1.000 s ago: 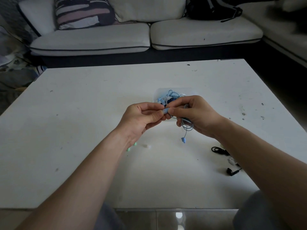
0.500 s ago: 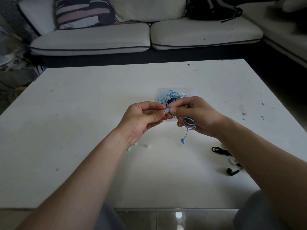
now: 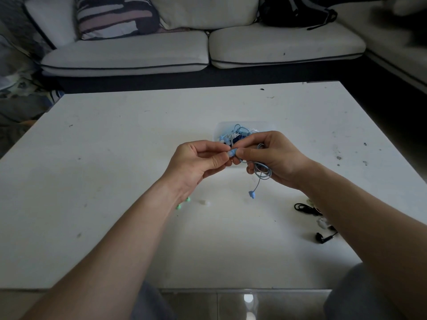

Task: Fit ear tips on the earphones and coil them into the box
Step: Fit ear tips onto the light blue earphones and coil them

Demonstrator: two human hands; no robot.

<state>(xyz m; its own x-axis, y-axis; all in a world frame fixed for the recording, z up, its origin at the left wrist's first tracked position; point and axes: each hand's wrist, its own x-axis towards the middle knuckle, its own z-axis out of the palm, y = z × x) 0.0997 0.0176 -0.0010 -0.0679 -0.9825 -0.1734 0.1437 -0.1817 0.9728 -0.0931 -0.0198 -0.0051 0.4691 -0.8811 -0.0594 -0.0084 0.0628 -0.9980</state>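
Over the middle of the white table [image 3: 115, 158], my right hand [image 3: 275, 158] grips light blue earphones [image 3: 262, 173]; their cable loops under its fingers. My left hand [image 3: 196, 160] pinches a small blue piece [image 3: 231, 153] at the earbud held by my right fingertips. The second blue earbud [image 3: 251, 194] dangles on its cable just above the table. Behind my hands stands a clear box [image 3: 265, 125] holding several coiled blue and white earphones. Whether the pinched piece is the ear tip or the bud itself I cannot tell.
Two green ear tips [image 3: 182, 203] and a white one [image 3: 204, 202] lie near my left wrist. Black earphones [image 3: 323, 237] with their cable [image 3: 302, 207] and white ear tips [image 3: 322, 222] lie by my right forearm. A sofa [image 3: 208, 49] stands beyond the table.
My hands stay together at the blue earbud with only small finger shifts. The dangling earbud has swung slightly.
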